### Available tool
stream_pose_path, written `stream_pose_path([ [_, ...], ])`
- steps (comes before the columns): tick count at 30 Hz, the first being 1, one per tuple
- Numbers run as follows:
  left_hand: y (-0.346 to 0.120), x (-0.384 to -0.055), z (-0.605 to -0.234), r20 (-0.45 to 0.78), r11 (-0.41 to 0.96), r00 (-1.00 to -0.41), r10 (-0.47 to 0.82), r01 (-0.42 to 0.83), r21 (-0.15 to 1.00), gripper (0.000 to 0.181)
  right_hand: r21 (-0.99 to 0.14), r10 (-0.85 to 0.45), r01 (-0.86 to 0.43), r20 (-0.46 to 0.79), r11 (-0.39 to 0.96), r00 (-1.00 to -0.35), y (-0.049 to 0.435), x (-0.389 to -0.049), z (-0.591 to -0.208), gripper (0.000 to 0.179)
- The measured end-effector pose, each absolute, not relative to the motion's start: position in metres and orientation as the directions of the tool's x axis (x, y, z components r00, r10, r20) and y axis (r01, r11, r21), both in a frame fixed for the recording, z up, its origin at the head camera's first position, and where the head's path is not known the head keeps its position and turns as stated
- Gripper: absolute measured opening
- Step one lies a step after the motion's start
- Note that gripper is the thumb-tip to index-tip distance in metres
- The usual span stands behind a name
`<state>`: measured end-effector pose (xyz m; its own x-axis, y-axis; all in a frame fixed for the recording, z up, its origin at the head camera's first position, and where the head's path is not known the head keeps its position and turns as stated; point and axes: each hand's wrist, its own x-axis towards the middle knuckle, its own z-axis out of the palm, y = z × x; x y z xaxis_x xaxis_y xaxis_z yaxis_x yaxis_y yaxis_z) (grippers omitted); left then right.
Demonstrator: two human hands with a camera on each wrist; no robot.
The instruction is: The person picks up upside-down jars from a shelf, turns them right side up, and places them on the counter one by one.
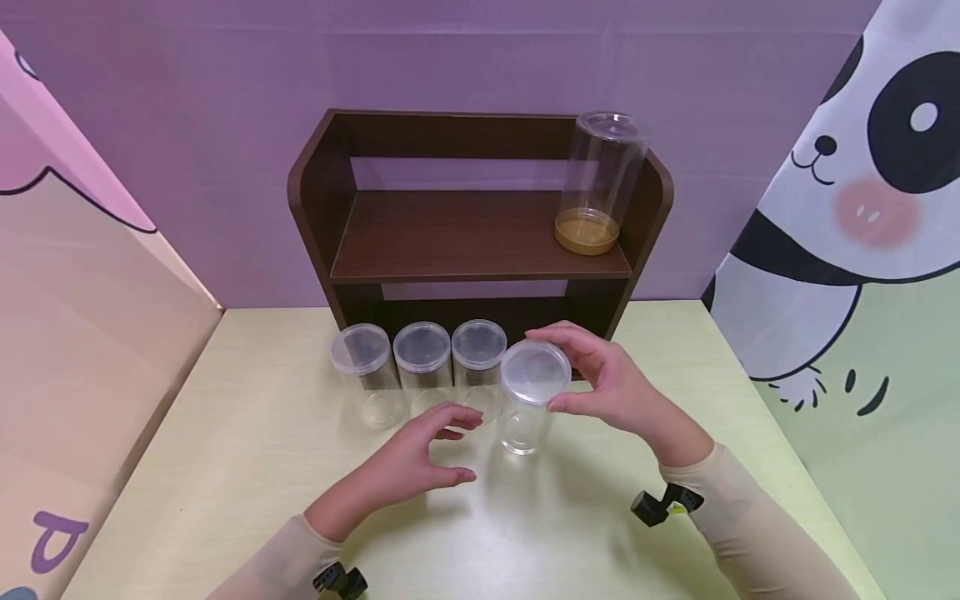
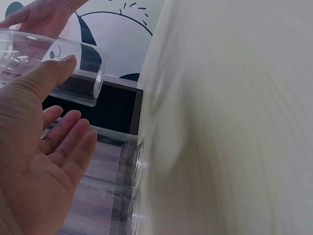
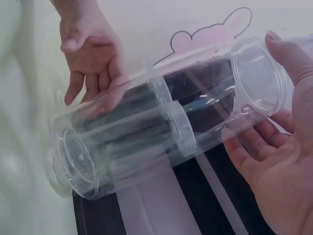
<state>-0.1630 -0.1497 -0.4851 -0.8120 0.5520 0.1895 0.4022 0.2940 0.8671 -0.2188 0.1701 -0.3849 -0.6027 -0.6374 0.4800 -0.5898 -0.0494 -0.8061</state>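
Left of centre in the head view, three clear jars (image 1: 423,367) with translucent lids stand in a row on the pale tabletop (image 1: 240,475), before a dark brown two-tier shelf (image 1: 450,233). Just below them, the left hand (image 1: 416,457) holds nothing, thumb and fingers apart. Near centre, the lidded jar (image 1: 534,387), raised off the tabletop, is clasped near its top by the right hand (image 1: 603,379). At upper right, a tan-bottomed clear cylinder (image 1: 603,175) stands on the upper shelf board.
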Motion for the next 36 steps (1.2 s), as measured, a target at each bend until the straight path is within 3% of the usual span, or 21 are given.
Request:
stream_pose_path([
  [14,-0.148,-0.164,-0.488,0.21,0.286,-0.794,0.571,0.432,0.855,0.058,-0.783,-0.503,-0.601,0.458,0.16,-0.732,0.171,-0.232,-0.4,0.072],
  [36,-0.147,-0.164,-0.486,0.218,0.283,-0.783,0.583,0.448,0.848,0.053,-0.848,-0.396,-0.495,0.397,0.187,-0.828,0.169,-0.254,-0.426,0.068],
])
